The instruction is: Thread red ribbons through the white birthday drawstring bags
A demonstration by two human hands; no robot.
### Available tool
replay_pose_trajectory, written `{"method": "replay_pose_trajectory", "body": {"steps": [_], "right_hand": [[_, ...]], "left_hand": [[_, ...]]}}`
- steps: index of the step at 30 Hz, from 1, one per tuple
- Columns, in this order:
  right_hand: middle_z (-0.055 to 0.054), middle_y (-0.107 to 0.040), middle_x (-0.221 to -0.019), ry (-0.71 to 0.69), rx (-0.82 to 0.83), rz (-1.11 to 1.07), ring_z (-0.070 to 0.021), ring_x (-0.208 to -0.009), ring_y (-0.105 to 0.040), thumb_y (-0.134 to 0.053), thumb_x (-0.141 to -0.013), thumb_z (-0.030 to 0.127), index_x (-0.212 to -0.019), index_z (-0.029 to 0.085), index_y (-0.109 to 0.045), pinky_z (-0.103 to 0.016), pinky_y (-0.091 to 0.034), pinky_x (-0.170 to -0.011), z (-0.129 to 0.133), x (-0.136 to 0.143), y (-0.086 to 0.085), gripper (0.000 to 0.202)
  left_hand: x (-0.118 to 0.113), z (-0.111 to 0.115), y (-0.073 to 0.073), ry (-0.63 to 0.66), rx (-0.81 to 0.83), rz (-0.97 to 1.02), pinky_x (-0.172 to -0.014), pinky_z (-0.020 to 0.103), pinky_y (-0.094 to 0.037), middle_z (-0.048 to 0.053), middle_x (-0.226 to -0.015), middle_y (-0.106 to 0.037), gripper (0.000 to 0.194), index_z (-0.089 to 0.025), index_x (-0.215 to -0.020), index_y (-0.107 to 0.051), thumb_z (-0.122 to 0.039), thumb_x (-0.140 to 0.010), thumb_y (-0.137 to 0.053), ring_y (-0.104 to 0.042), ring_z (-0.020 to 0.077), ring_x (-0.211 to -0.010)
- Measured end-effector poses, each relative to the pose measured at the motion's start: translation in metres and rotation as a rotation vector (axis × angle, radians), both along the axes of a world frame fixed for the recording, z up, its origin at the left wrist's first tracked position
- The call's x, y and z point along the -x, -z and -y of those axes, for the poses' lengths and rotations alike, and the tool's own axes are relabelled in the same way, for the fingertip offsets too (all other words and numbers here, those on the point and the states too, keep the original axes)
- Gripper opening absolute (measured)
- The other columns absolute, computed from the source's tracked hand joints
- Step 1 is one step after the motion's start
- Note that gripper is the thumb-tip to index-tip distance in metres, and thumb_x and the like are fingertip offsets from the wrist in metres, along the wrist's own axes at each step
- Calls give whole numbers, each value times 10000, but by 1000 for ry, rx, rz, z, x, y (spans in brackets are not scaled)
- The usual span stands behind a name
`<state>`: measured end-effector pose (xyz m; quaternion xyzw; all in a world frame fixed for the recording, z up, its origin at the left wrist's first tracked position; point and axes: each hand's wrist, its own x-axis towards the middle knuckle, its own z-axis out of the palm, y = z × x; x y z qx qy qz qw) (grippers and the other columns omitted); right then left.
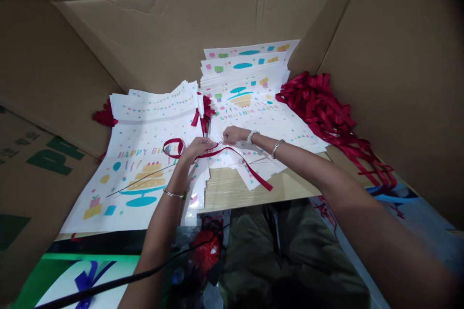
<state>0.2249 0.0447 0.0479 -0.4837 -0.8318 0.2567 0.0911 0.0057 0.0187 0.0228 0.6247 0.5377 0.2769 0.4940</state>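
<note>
My left hand [200,147] is closed in a pinch on a red ribbon [259,178], which loops to its left and trails right over the board. Close beside it, my right hand [234,135] is closed at a small metal loop [219,143]; its exact hold is too small to make out. A thin dark rod [139,181] slants leftward from under my left wrist. To the left lies a stack of printed birthday sheets [145,130]. Behind and right of my hands is another stack [253,116], its sheets overlapping toward the back.
A heap of red ribbons [315,101] lies at the right against the cardboard wall [181,24]. More red ribbon [207,108] shows between the stacks. The board's front edge [253,205] is above my legs. A black cable [145,275] crosses the lower left.
</note>
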Motion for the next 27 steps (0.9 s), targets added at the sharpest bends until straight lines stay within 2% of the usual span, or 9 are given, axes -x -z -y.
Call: {"method": "replay_pose_trajectory", "body": {"steps": [2, 5, 8, 11, 21, 27], "right_hand": [[-31, -690, -759, -87, 19, 43, -79, -673, -515, -643, -898, 183, -809, 71, -688, -215, -312, -643, -3, -3, 6, 150], [-28, -712, -874, -85, -93, 4, -117, -761, -562, -602, -966, 303, -946, 142, -699, -218, -286, -637, -2, -14, 23, 189], [-29, -711, -916, -91, -163, -44, -141, -818, -581, -554, -1007, 388, -976, 168, -678, -223, -275, -659, 2, -22, 39, 254], [-38, -707, -961, -101, -223, -76, -158, -875, -587, -515, -1033, 408, -970, 179, -659, -233, -279, -682, 5, -24, 48, 278], [-56, -685, -1005, -132, -307, -87, -182, -973, -575, -412, -1086, 409, -1004, 192, -641, -258, -310, -757, 8, -24, 54, 326], [-62, -679, -992, -143, -273, -95, -189, -982, -568, -421, -1078, 371, -996, 188, -632, -265, -319, -767, 7, -25, 53, 292]], "left_hand": [[-2, -1, 3, 13, 7, 6, -490, 239, -245, 5, -523, -521, 230, -133, -707, -721, -350, -728, -794, -383, 89, -478], [-5, -2, 6, 10, 17, 17, -497, 235, -258, 14, -546, -546, 239, -140, -691, -710, -359, -719, -804, -403, 89, -485], [-6, -2, 7, 9, 30, 27, -497, 236, -259, 19, -556, -560, 255, -139, -691, -707, -370, -726, -812, -409, 88, -483], [-8, -2, 7, 6, 55, 29, -486, 238, -249, 22, -563, -570, 279, -133, -676, -693, -379, -733, -814, -395, 82, -469], [-11, -3, 11, 39, 95, 88, -456, 232, -199, 20, -597, -587, 333, -130, -709, -674, -422, -726, -834, -341, 58, -442], [-16, -2, 13, 17, 108, 98, -476, 219, -255, 29, -597, -594, 332, -124, -688, -662, -400, -729, -841, -407, 67, -470]]}}
